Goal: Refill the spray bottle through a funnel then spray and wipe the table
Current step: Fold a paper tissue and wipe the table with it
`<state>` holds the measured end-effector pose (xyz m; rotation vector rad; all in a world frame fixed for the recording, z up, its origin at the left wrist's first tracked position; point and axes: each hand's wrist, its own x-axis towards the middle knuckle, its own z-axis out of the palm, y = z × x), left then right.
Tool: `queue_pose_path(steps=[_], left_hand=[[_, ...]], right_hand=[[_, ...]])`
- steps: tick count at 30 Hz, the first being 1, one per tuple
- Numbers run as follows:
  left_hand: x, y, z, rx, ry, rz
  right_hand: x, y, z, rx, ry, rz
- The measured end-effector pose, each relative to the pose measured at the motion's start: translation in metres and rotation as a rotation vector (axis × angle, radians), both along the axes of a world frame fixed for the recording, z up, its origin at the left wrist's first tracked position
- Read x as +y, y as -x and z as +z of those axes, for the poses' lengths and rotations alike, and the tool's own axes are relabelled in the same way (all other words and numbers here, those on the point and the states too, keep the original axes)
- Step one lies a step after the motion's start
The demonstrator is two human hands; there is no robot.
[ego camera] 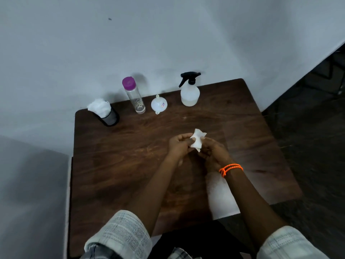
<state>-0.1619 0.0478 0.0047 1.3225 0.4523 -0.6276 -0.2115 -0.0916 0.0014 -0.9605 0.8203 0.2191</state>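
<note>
Left hand (180, 144): held above the middle of the table, fingers curled, thumb pinching one side of a small crumpled white paper tissue (197, 140).

Right hand (214, 153): just beside the left, fingers curled round the other side of the same tissue; a braided orange thread band (231, 169) circles its wrist. Both hands hold the tissue clear of the tabletop, apparently bunching or folding it.

Dark brown wood-grain table (130, 165): set against a pale wall. A flat white sheet (222, 199) lies on it under the right forearm; what it is cannot be told.

Back edge, from the person's right to left:
- translucent white plastic spray bottle with black trigger head (189, 90), upright, head screwed on, pale liquid in its lower part;
- small white plastic funnel (159, 104), lying on the table, apart from the bottle;
- tall clear plastic bottle with purple cap (134, 95), capped, nearly empty;
- black mesh cup stuffed with white tissues (106, 114).

Progress, as judged: refilling looks finished, the funnel put aside and the sprayer closed. Whether spraying is done cannot be told; no wet patch shows plainly. Wiping is either about to start or just ended.
</note>
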Motion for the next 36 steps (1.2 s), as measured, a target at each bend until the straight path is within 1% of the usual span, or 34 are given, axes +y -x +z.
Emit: queue_pose_path(steps=[2,3,7,11,14,18,21,23,25,28,32,36], left_hand=[[-0.012,-0.004,0.012,0.022,0.04,-0.06],[-0.02,-0.005,0.016,0.016,0.037,-0.095],[-0.054,-0.011,0.027,-0.055,-0.053,-0.203],[-0.1,-0.012,0.04,-0.126,-0.134,-0.333],[-0.14,-0.009,0.044,-0.199,-0.237,-0.43],[-0.2,-0.003,0.042,-0.24,-0.297,-0.528],[-0.252,0.005,0.036,-0.223,-0.316,-0.555],[-0.288,0.011,0.033,-0.177,-0.324,-0.573],[-0.319,0.016,0.032,-0.113,-0.311,-0.601],[-0.366,0.021,0.034,-0.102,-0.32,-0.681],[-0.416,0.016,0.024,-0.125,-0.387,-0.774],[-0.455,0.019,0.008,-0.093,-0.395,-0.78]], right_hand=[[-0.015,0.0,0.009,-0.008,-0.061,0.068],[-0.023,0.001,0.016,-0.032,-0.047,0.069],[-0.058,0.003,0.043,-0.081,0.074,-0.032],[-0.109,0.008,0.055,-0.068,0.205,-0.039],[-0.148,0.017,0.059,-0.029,0.25,-0.088],[-0.203,0.032,0.056,0.006,0.263,-0.15],[-0.245,0.046,0.054,0.007,0.245,-0.194],[-0.274,0.058,0.051,0.013,0.255,-0.222],[-0.299,0.067,0.046,0.036,0.309,-0.225],[-0.342,0.072,0.039,0.069,0.43,-0.203],[-0.387,0.073,0.03,0.094,0.492,-0.234],[-0.416,0.079,0.014,0.137,0.548,-0.239]])
